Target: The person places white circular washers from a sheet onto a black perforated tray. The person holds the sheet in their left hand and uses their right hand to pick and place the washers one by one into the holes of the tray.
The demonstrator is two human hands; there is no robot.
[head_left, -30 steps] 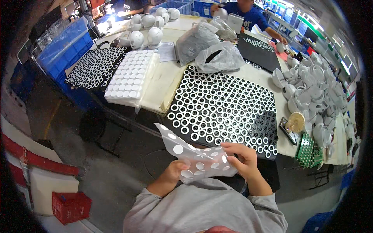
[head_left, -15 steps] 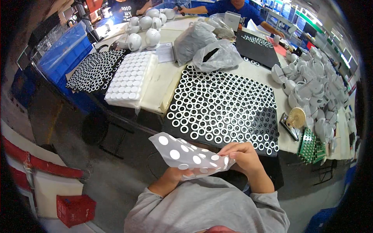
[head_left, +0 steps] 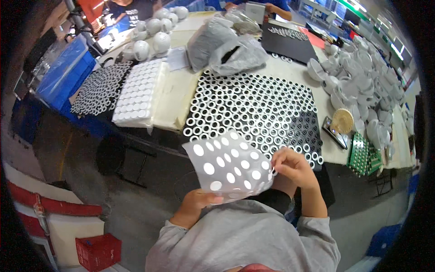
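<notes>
A translucent sheet of round white stickers [head_left: 220,161] is held up in front of me, slightly bent, at the near edge of the table. My left hand [head_left: 199,202] grips its lower left edge, with the thumb on top. The thumb and fingers of my right hand [head_left: 294,168] are pinched at the sheet's right edge. Whether a single sticker is also between those fingertips I cannot tell. Just beyond the sheet lies a black board [head_left: 304,131] covered with rows of white rings [head_left: 244,102] with dark centres.
Left of the board are a stack of white sticker sheets [head_left: 138,93] and another ring-covered board [head_left: 100,86]. Grey plastic bags [head_left: 238,56] lie behind. White rounded housings [head_left: 362,81] crowd the right, near green circuit boards [head_left: 359,154]. Another person's arm [head_left: 278,11] shows at the far side.
The sticker sheet has been raised and turned so more of its face shows. My right hand has moved slightly right and up. The whole view has shifted a little.
</notes>
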